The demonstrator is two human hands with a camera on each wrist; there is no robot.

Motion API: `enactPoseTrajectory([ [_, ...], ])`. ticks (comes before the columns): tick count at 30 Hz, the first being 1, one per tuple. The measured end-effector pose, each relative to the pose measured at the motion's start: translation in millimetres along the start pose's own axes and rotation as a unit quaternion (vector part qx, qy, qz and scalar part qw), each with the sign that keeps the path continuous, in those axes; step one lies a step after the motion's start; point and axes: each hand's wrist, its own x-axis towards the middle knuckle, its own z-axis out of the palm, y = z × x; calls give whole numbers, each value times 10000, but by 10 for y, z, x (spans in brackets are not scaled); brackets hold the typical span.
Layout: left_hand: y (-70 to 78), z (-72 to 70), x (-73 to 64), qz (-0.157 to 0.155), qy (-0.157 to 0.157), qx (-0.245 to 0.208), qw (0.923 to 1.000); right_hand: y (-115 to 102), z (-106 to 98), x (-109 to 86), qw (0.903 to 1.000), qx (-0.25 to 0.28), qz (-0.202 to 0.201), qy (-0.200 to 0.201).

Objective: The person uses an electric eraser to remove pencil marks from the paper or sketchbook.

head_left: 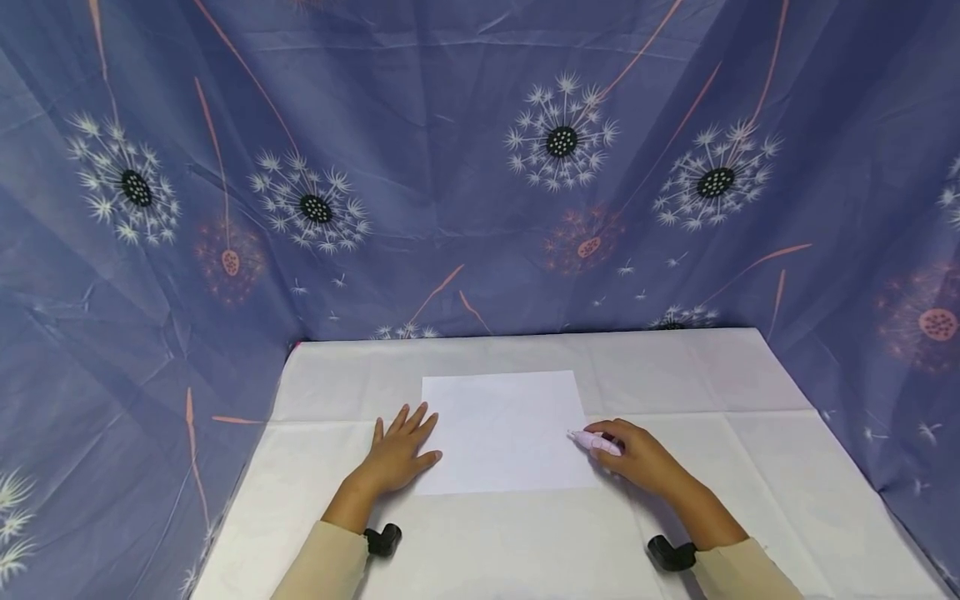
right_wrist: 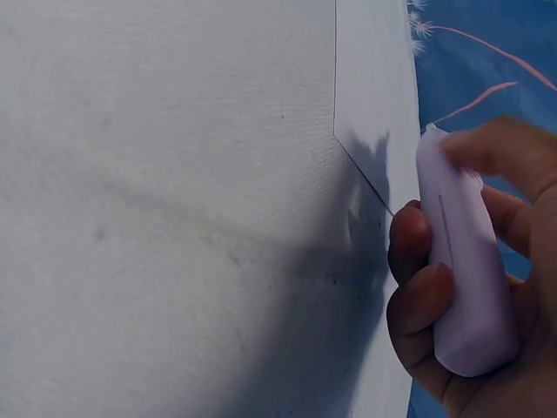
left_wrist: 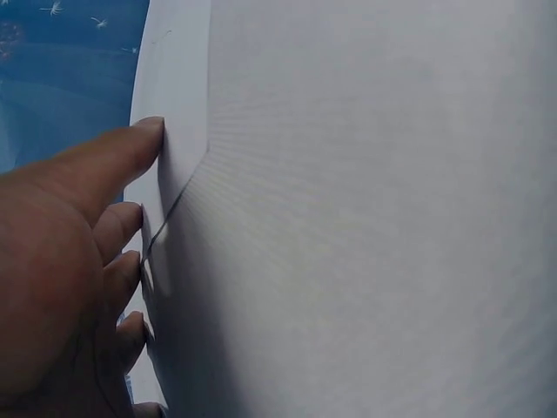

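A blank white sheet of paper [head_left: 502,433] lies flat on the white-covered table. My left hand [head_left: 399,457] rests with spread fingers over the sheet's left edge; in the left wrist view its thumb and fingertips show beside the paper. By the right edge of the sheet, my right hand [head_left: 639,454] grips a pale lilac, pen-shaped tool [right_wrist: 466,270] with a narrow tip. Thumb and fingers wrap round its thick body, and the tip points left over the paper. Its exact kind is unclear.
A white cloth [head_left: 525,542] with fold creases covers the table. Behind and at both sides hangs a blue curtain [head_left: 435,192] with a dandelion print. Black wrist mounts [head_left: 384,540] sit at both sleeves.
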Motion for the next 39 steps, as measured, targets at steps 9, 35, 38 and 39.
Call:
enactPoseTrajectory([
  [9, -1, -3, 9, -16, -22, -7, 10000, -58, -7, -38, 9988, -487, -59, -6],
  [35, -30, 9, 24, 17, -20, -33, 10000, -105, 67, -69, 9973, -616, -390, 32],
  [38, -25, 9, 16, 1, -55, -69, 10000, -107, 91, -68, 9972, -626, -405, 3],
  [39, -23, 9, 14, -5, -64, -82, 9999, -107, 101, -68, 9970, -655, -405, -5],
])
